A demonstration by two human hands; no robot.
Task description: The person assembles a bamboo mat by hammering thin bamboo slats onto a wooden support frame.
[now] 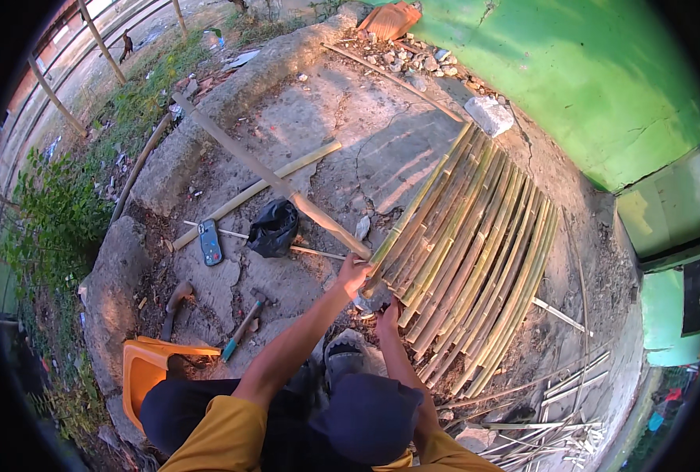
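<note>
My left hand [355,272] is closed at the near end of a long wooden pole [275,182], which slants away to the far left. That end meets the left edge of a panel of split bamboo slats [464,259] laid side by side on the ground. Lower and a little to the right, my right hand [389,316] is closed close to the slats' near ends. Something small and dark seems to be in its fingers, too hidden to name.
A hammer [242,329], a machete-like blade with a curved wooden handle [178,299] and an orange plastic stool [147,366] are at left. Beyond lie a phone [210,242], a black plastic bag [273,228] and a bamboo length [303,161]. Thin strips [562,440] lie lower right.
</note>
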